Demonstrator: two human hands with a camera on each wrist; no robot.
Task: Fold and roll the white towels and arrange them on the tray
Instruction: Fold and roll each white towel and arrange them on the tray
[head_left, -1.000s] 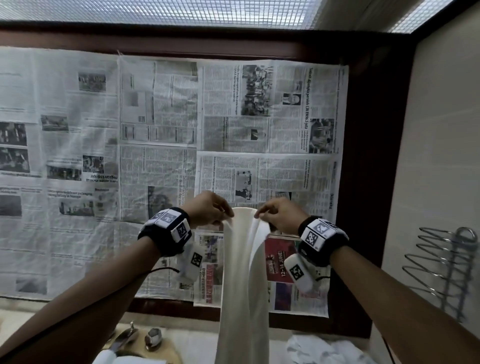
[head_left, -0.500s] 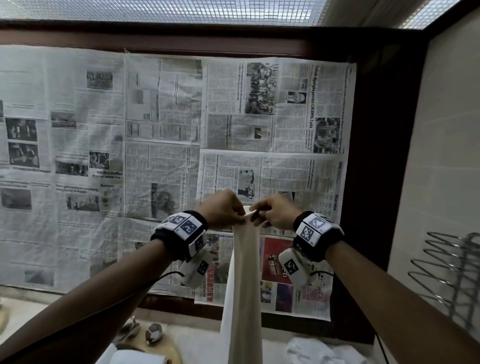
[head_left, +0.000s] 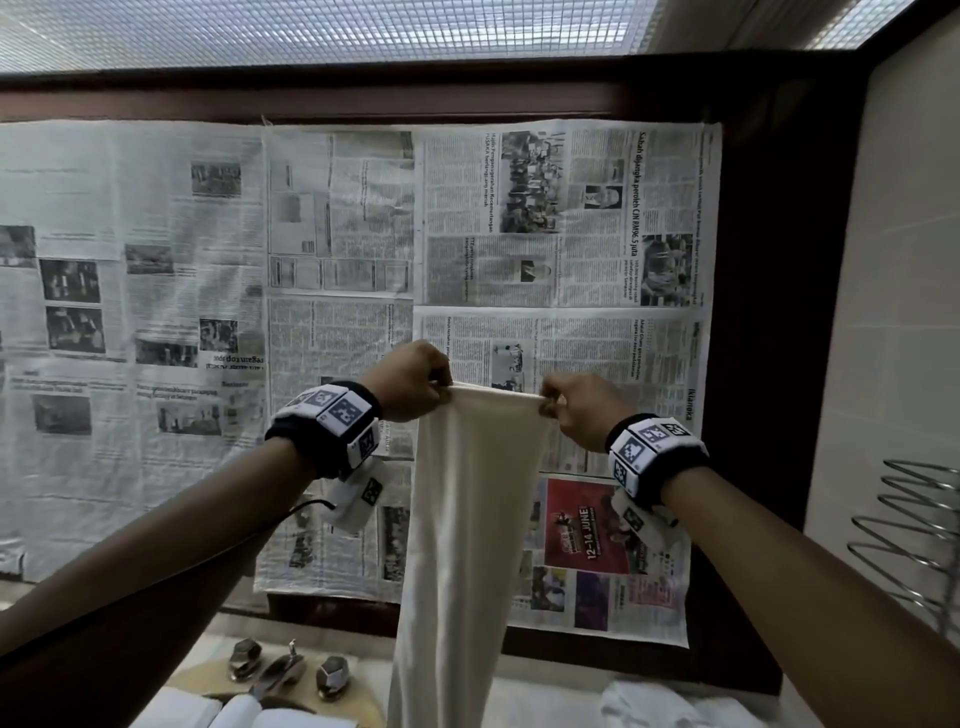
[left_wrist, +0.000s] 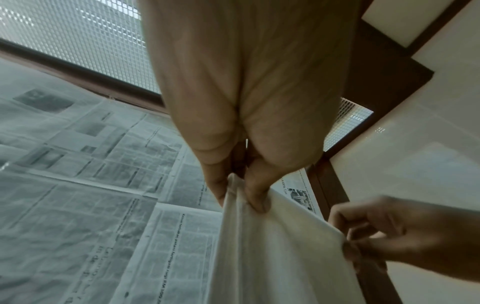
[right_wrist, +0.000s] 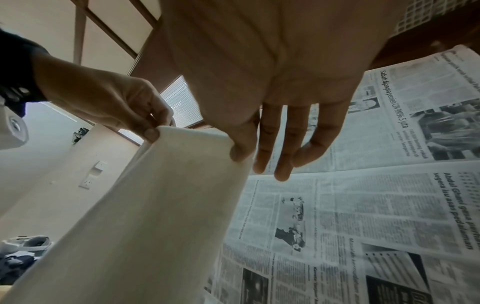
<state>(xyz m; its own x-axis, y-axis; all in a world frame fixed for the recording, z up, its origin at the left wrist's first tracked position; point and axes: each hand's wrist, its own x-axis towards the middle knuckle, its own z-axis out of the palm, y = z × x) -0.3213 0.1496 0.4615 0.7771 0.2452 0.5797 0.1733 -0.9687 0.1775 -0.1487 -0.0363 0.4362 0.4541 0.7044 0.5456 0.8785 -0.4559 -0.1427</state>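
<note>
Both hands have drawn apart since half a second ago, spreading the top edge of the white towel (head_left: 470, 525) from a narrow bunch into a taut, short span. Now the left hand (head_left: 410, 383) pinches the towel's left top corner between thumb and curled fingers, and the right hand (head_left: 584, 410) pinches the right top corner with thumb and forefinger, its other fingers (right_wrist: 284, 148) hanging loosely extended. Held up in front of the newspaper sheets (head_left: 332, 270) that cover the wall, the towel hangs straight down as a folded strip, its lower end passing out of view below near the counter (head_left: 545, 696). On the counter, folded white towels (head_left: 228, 713) lie at the near left beside a faucet (head_left: 283, 670), and a crumpled white cloth (head_left: 670, 706) lies to the right. A wire rack (head_left: 914, 545) stands on the right wall.
</note>
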